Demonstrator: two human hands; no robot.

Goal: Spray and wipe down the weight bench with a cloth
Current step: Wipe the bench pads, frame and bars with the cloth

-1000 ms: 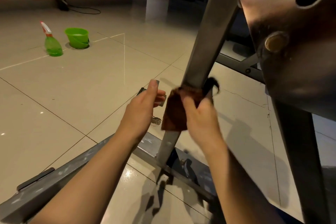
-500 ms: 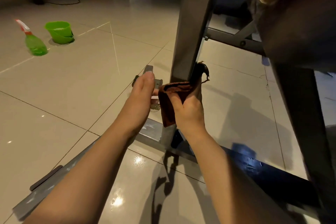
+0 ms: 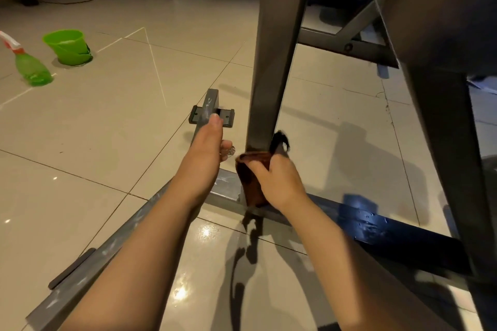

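While your right hand (image 3: 277, 183) clamps the brown cloth (image 3: 251, 185) around the bench leg (image 3: 271, 62) at its foot, your left hand (image 3: 212, 148) hovers at nine o'clock, fingers loosely curled, empty. Risk: cloth snagging on the base rail (image 3: 226, 191).

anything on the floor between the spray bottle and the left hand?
Head view: only bare tile. The spray bottle and green bucket sit far left; the left hand hovers by the bench's floor bar, with nothing lying on the stretch between.
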